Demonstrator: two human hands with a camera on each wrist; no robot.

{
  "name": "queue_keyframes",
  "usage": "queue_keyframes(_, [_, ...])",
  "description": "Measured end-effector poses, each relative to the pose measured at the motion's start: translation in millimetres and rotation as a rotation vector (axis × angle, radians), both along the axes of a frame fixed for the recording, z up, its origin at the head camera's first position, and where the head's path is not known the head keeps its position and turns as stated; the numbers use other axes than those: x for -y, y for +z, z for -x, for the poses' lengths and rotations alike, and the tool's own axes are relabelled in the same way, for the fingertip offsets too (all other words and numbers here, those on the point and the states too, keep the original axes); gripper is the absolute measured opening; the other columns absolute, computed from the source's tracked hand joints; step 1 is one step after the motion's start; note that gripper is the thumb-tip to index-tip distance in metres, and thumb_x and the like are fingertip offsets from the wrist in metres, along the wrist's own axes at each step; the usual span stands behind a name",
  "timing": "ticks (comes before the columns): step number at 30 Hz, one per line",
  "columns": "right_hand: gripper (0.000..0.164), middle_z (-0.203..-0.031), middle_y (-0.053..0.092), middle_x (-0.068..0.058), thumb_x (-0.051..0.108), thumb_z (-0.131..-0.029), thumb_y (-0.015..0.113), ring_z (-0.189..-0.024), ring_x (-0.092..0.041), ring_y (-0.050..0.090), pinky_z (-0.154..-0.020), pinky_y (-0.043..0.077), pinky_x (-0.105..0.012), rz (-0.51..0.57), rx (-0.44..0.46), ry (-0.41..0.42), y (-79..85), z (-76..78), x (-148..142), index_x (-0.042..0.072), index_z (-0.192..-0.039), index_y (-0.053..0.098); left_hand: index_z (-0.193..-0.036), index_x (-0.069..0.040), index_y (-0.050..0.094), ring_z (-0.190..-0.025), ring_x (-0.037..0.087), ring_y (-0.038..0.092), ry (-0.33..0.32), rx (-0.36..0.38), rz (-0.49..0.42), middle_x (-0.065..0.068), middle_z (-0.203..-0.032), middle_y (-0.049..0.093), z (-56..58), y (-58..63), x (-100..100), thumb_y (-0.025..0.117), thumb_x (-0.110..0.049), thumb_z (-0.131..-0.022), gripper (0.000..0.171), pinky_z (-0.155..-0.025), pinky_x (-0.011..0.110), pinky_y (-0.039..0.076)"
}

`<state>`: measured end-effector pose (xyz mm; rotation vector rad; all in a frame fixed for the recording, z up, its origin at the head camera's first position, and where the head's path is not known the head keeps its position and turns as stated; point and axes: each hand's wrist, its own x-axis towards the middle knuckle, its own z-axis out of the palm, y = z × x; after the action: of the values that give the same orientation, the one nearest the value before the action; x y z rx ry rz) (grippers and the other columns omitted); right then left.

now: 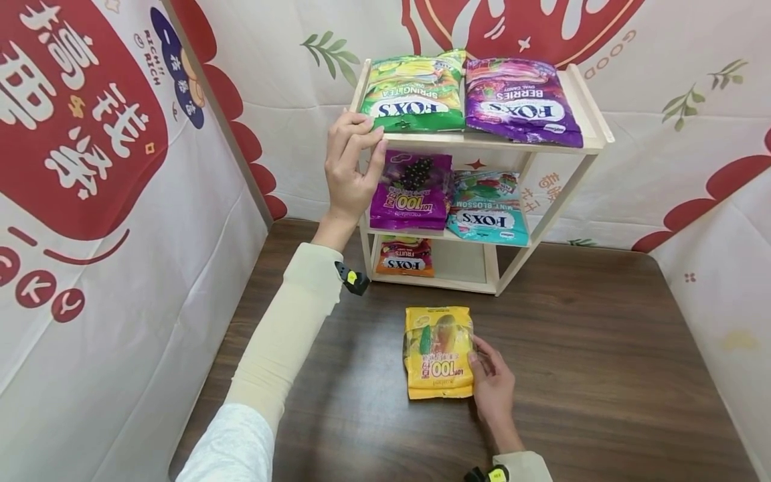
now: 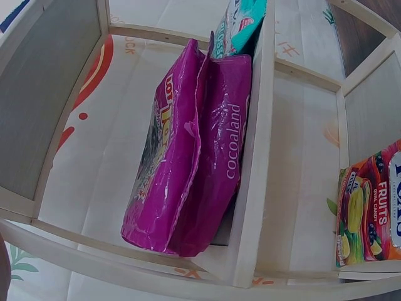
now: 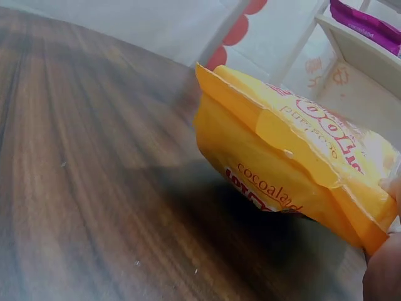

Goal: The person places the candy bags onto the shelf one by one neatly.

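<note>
My right hand (image 1: 495, 388) pinches the right edge of a yellow Lot 100 candy bag (image 1: 438, 355). In the right wrist view that yellow bag (image 3: 294, 150) is tilted over the dark wood table, its shadow beneath it. The left hand (image 1: 352, 167) grips the front left corner of a small wooden shelf rack (image 1: 482, 139), fingers bent at the top board's edge. Close beside those fingers lies a green Fox's Spring Tea bag (image 1: 415, 94). Below the hand, a purple Lot 100 bag (image 2: 194, 157) leans on the middle shelf.
A purple Fox's Berries bag (image 1: 521, 100) lies on the rack's top right. On the middle shelf is a teal Mint Blossom bag (image 1: 488, 207); an orange Fruits bag (image 1: 405, 258) sits at the bottom left. Printed cloth walls (image 1: 199, 268) enclose the table (image 1: 602, 348).
</note>
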<state>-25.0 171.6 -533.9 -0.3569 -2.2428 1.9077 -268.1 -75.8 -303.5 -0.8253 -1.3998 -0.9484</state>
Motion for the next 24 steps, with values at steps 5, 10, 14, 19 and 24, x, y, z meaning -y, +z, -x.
queue_keyframes(5, [0.035, -0.126, 0.055, -0.011, 0.003, -0.095, 0.055, -0.101, -0.014, 0.058, -0.078, 0.052, -0.019, 0.073, 0.007, -0.015, -16.5, 7.2, -5.1, 0.008, -0.130, 0.058, -0.094, 0.002, 0.067, -0.104, 0.033, 0.053, 0.005, -0.001, 0.005, 0.017, -0.099, 0.060, 0.2, -0.3, -0.6, 0.067, 0.003, -0.081, 0.013, -0.106, 0.051, 0.034])
queue_keyframes(10, [0.033, -0.125, 0.055, -0.010, 0.004, -0.096, 0.055, -0.101, -0.015, 0.058, -0.079, 0.052, -0.018, 0.066, -0.038, -0.023, -19.8, 11.4, -6.2, 0.007, -0.129, 0.059, -0.095, 0.002, 0.067, -0.105, 0.033, 0.052, 0.009, 0.002, 0.007, 0.017, -0.099, 0.060, 0.4, -0.5, -0.1, 0.066, 0.003, -0.082, 0.013, -0.105, 0.052, 0.034])
queue_keyframes(14, [0.033, -0.122, 0.056, -0.009, 0.003, -0.096, 0.055, -0.099, -0.015, 0.058, -0.078, 0.051, -0.017, 0.062, -0.041, -0.043, -13.9, 14.0, -6.1, 0.007, -0.128, 0.060, -0.095, 0.002, 0.067, -0.105, 0.033, 0.052, 0.008, 0.009, 0.008, 0.017, -0.100, 0.060, 0.2, -0.9, 0.4, 0.065, 0.003, -0.082, 0.013, -0.106, 0.049, 0.033])
queue_keyframes(19, [0.033, -0.121, 0.056, -0.011, -0.001, -0.095, 0.054, -0.100, -0.016, 0.057, -0.080, 0.051, -0.017, 0.093, -0.088, -0.063, -9.6, 20.1, -7.7, 0.004, -0.127, 0.060, -0.096, 0.002, 0.067, -0.105, 0.033, 0.052, 0.010, 0.014, 0.010, 0.017, -0.100, 0.060, -0.3, -1.0, 0.9, 0.066, 0.003, -0.082, 0.014, -0.106, 0.050, 0.033])
queue_keyframes(24, [0.033, -0.119, 0.057, -0.013, -0.007, -0.093, 0.054, -0.100, -0.017, 0.057, -0.080, 0.050, -0.017, 0.121, -0.136, -0.073, 2.1, 25.6, -7.2, 0.000, -0.124, 0.061, -0.096, 0.002, 0.067, -0.106, 0.033, 0.052, 0.010, 0.016, 0.015, 0.017, -0.100, 0.060, -0.4, -0.5, 0.9, 0.066, 0.004, -0.082, 0.014, -0.106, 0.050, 0.033])
